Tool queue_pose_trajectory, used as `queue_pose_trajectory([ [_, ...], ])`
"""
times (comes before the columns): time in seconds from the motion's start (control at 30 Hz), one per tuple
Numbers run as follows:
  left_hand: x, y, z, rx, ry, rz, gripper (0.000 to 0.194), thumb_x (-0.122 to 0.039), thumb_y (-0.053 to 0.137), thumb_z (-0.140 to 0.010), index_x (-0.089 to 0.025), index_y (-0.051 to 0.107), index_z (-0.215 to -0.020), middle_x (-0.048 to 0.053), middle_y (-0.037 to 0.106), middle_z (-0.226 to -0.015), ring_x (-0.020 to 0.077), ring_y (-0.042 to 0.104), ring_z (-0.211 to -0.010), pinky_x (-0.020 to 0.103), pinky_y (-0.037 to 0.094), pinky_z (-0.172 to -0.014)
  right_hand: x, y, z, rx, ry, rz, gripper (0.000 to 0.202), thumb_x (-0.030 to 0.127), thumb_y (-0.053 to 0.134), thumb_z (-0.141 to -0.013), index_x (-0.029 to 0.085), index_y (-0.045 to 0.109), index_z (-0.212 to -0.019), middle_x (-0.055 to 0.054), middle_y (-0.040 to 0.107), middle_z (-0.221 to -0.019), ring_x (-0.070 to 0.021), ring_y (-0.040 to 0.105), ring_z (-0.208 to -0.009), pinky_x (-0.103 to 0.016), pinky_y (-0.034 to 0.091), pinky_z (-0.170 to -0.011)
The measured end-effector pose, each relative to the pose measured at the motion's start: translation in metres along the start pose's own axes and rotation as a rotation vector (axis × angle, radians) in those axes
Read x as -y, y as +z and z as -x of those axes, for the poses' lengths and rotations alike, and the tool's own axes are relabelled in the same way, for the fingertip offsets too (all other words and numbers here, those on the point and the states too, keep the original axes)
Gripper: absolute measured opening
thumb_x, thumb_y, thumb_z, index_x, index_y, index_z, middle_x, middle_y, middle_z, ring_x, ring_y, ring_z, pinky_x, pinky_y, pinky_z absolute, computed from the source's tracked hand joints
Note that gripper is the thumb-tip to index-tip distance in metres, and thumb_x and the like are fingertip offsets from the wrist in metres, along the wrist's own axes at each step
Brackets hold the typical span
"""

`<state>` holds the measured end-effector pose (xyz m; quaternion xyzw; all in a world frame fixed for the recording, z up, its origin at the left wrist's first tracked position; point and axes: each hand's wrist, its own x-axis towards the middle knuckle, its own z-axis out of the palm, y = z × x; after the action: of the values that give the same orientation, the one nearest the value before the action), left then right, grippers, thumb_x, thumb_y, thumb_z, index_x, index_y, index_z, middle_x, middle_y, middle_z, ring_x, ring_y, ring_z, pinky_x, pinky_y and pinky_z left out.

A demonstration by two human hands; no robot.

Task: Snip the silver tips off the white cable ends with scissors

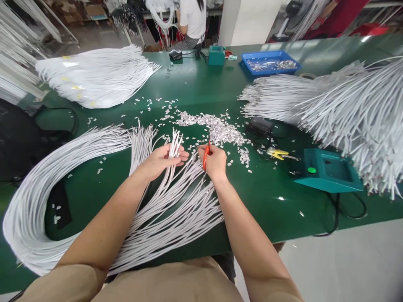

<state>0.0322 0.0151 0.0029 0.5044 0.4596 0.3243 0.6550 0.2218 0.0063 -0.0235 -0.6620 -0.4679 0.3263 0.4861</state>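
Note:
My left hand (162, 160) holds a small bunch of white cables (174, 155) across its palm, with the thumb over them and their ends pointing up. To its right, my right hand (215, 161) is closed around red-handled scissors (206, 156), close to the tips of more white cables. A long bundle of white cables (28, 214) curves round from the left and fans out beneath both forearms. Just beyond my hands lies a pile of small silvery pieces (220, 131) on the green table (261, 218).
Large white cable bundles lie at the back left (100, 75) and right (355, 96). A blue tray (270, 72), a teal device (330, 170), yellow-handled pliers (278, 154) and a black adapter (259, 126) are on the table. A person (192, 21) is beyond it.

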Motion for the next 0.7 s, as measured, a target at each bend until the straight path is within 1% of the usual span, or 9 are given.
queue_pose_trajectory([
  [0.07,-0.001,-0.005,-0.001,0.003,-0.028,-0.005,0.033,-0.022,0.073,-0.076,-0.019,0.064,-0.108,0.008,0.068,-0.113,0.0216,0.064,-0.108,0.041,0.052,-0.096,-0.001,-0.001,0.0,-0.114,-0.078,0.057,0.017,0.029,0.059,-0.077,0.018,0.071,-0.082,-0.007,0.07,-0.089,-0.0198,0.061,-0.08,-0.033,0.046,-0.078],
  [0.13,-0.001,-0.007,-0.001,-0.035,-0.046,-0.026,0.034,-0.023,0.075,-0.075,-0.02,0.066,-0.108,0.005,0.066,-0.109,0.0209,0.064,-0.104,0.041,0.052,-0.095,0.002,-0.001,0.003,-0.139,-0.144,-0.029,0.017,0.031,0.058,-0.079,0.019,0.07,-0.081,-0.006,0.069,-0.087,-0.0185,0.06,-0.079,-0.032,0.047,-0.077],
  [0.17,-0.002,-0.007,-0.001,-0.054,-0.052,-0.026,0.036,-0.024,0.076,-0.074,-0.021,0.066,-0.108,0.004,0.066,-0.103,0.0199,0.065,-0.1,0.041,0.053,-0.094,0.004,0.0,0.005,-0.092,-0.15,-0.098,0.018,0.033,0.059,-0.079,0.019,0.07,-0.078,-0.005,0.069,-0.083,-0.0177,0.06,-0.076,-0.031,0.047,-0.075],
  [0.23,-0.002,-0.005,-0.001,-0.075,-0.063,-0.004,0.041,-0.024,0.079,-0.071,-0.021,0.065,-0.11,0.001,0.065,-0.092,0.0175,0.065,-0.091,0.04,0.052,-0.093,0.007,0.004,0.008,0.067,-0.126,-0.21,0.018,0.034,0.061,-0.078,0.019,0.071,-0.074,-0.002,0.067,-0.076,-0.0159,0.06,-0.072,-0.028,0.047,-0.072],
  [0.33,-0.001,-0.001,-0.002,-0.101,-0.053,0.009,0.039,-0.023,0.081,-0.067,-0.019,0.064,-0.101,-0.001,0.063,-0.086,0.0139,0.063,-0.081,0.036,0.051,-0.088,0.007,0.011,0.012,0.256,-0.076,-0.264,0.016,0.032,0.063,-0.075,0.02,0.074,-0.075,-0.001,0.07,-0.078,-0.0144,0.061,-0.07,-0.027,0.047,-0.069],
  [0.43,0.001,0.003,-0.003,-0.117,-0.023,-0.028,0.034,-0.021,0.082,-0.063,-0.017,0.062,-0.091,-0.002,0.062,-0.084,0.0117,0.06,-0.079,0.031,0.048,-0.083,0.004,0.016,0.013,0.318,-0.048,-0.293,0.017,0.032,0.065,-0.073,0.02,0.076,-0.078,-0.001,0.072,-0.08,-0.0145,0.062,-0.073,-0.027,0.047,-0.071],
  [0.57,0.004,0.006,-0.004,-0.144,-0.006,-0.058,0.038,-0.022,0.081,-0.062,-0.018,0.058,-0.092,-0.001,0.063,-0.086,0.0123,0.061,-0.078,0.031,0.049,-0.08,0.006,0.016,0.015,0.324,-0.002,-0.318,0.018,0.035,0.069,-0.07,0.018,0.074,-0.073,-0.001,0.07,-0.074,-0.0139,0.06,-0.069,-0.026,0.046,-0.068],
  [0.63,0.005,0.007,-0.004,-0.166,0.008,-0.073,0.04,-0.022,0.082,-0.062,-0.019,0.058,-0.094,0.0,0.065,-0.094,0.0114,0.061,-0.075,0.031,0.05,-0.077,0.008,0.015,0.016,0.332,0.048,-0.323,0.02,0.038,0.071,-0.069,0.018,0.072,-0.069,0.001,0.065,-0.067,-0.0118,0.054,-0.062,-0.025,0.043,-0.063],
  [0.7,0.006,0.008,-0.003,-0.17,0.033,-0.072,0.042,-0.023,0.082,-0.061,-0.019,0.059,-0.096,0.003,0.065,-0.106,0.01,0.06,-0.073,0.031,0.051,-0.076,0.01,0.012,0.015,0.381,0.122,-0.363,0.025,0.043,0.072,-0.069,0.018,0.069,-0.065,0.003,0.058,-0.058,-0.0099,0.047,-0.055,-0.025,0.039,-0.058],
])
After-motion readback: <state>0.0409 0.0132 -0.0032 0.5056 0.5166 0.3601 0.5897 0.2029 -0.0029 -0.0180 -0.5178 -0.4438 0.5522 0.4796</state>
